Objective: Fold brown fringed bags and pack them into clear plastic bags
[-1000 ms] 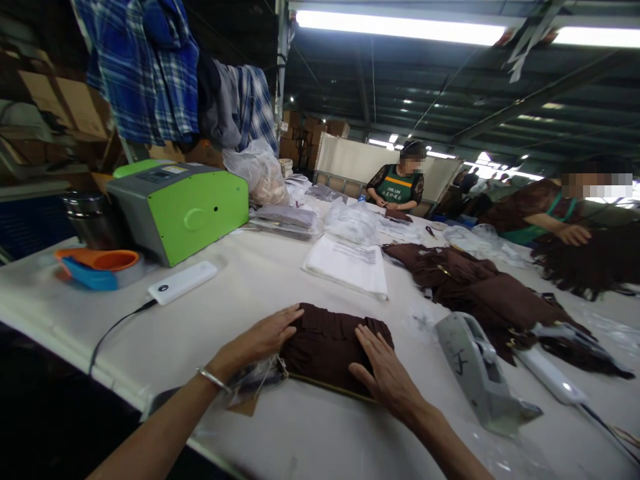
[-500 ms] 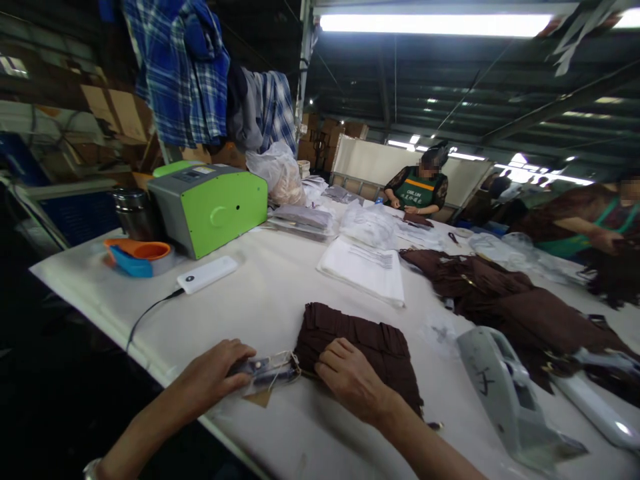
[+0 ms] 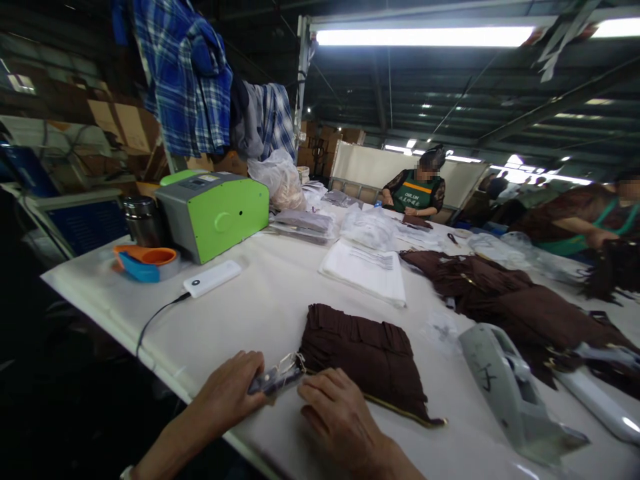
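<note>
In the head view a folded, pleated brown fabric piece (image 3: 363,353) lies on the table, a gold zip along its near edge. My left hand (image 3: 233,387) is closed on a small dark tag bundle in clear plastic (image 3: 277,377), pinched between thumb and fingers. A pale string runs from the bundle to the fabric's left corner. My right hand (image 3: 340,417) lies just in front of the fabric, fingers bent and close together at the bundle's right end. Its fingertips are partly hidden, so whether they grip anything does not show.
To the right stands a grey tape dispenser (image 3: 515,393), with more brown fabric (image 3: 520,307) behind. White sheets (image 3: 365,273) lie beyond the pleated piece. A white power bank (image 3: 213,278) and a green-grey machine (image 3: 220,217) are at left. Two people work across the table.
My right hand has come off the brown fabric, moving toward me and left to the tag bundle. My left hand has shifted slightly right with the bundle. The gold zip now shows.
</note>
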Demonstrator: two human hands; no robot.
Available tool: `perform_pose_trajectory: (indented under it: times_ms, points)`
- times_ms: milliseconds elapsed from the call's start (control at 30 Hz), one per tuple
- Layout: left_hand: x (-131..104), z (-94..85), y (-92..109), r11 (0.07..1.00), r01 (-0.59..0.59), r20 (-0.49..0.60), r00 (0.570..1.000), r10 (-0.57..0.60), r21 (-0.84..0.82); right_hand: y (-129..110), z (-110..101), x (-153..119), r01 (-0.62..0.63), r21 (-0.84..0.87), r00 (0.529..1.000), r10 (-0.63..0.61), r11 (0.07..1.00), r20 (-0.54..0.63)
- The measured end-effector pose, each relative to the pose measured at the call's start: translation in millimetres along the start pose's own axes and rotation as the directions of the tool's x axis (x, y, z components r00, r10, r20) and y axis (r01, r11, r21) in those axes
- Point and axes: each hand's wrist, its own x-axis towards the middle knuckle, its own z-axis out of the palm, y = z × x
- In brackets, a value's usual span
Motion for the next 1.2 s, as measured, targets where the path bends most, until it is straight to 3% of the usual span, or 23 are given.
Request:
perform_pose_trajectory:
  times_ms: [100, 233, 300, 367, 433, 467, 633, 767, 900, 1000, 1200]
  points:
    - [0, 1.9, 1, 0.994, 0.068, 0.025, 0.998, -0.066, -0.088, -13, 28, 15, -0.025, -0.037, 1.0, 0.025, 0.999, 0.014]
    - [7, -10.3, -9, 0.96, 0.036, 0.085, 0.996, -0.013, -0.277, -11, 47, 31, -0.032, -0.147, 0.998, 0.039, 0.989, 0.046]
    - [12, -22.9, -14, 0.975, 0.016, 0.037, 0.999, -0.008, -0.222, -6, 48, 34, -0.011, -0.2, 0.999, 0.02, 0.98, 0.045]
    - [16, -35.6, -16, 0.999, -0.007, -0.102, 0.995, 0.002, -0.051, -2, 46, 35, 0.005, -0.238, 1.0, -0.001, 0.971, 0.016]
    - [16, -42.6, -14, 0.994, -0.044, -0.235, 0.97, 0.066, 0.097, 2, 43, 35, -0.018, -0.245, 0.999, 0.01, 0.969, -0.032]
    - [14, -42.6, -11, 0.99, -0.077, -0.253, 0.962, 0.106, 0.122, 3, 41, 36, -0.033, -0.233, 0.999, 0.022, 0.972, -0.049]
    - [-3, -12.2, 0, 0.972, -0.223, 0.005, 0.975, 0.223, 0.07, 0, 35, 32, -0.018, -0.109, 0.998, 0.024, 0.994, 0.061]
    - [-2, 5.3, -1, 0.988, -0.146, -0.023, 0.989, 0.147, 0.05, -5, 32, 22, -0.023, -0.015, 0.985, 0.026, 1.0, 0.172]
    - [13, -2.3, -8, 0.994, -0.062, -0.041, 0.997, 0.058, -0.09, -7, 27, 19, -0.108, 0.089, 0.981, 0.092, 0.99, 0.17]
    - [25, -13.2, -14, 0.984, -0.085, 0.018, 0.996, 0.089, -0.155, -9, 30, 27, -0.116, 0.105, 0.979, 0.096, 0.988, 0.181]
    - [39, -23.7, -19, 0.977, -0.118, -0.002, 0.993, 0.119, -0.177, -23, 29, 63, -0.008, -0.087, 0.938, 0.037, 0.996, 0.344]
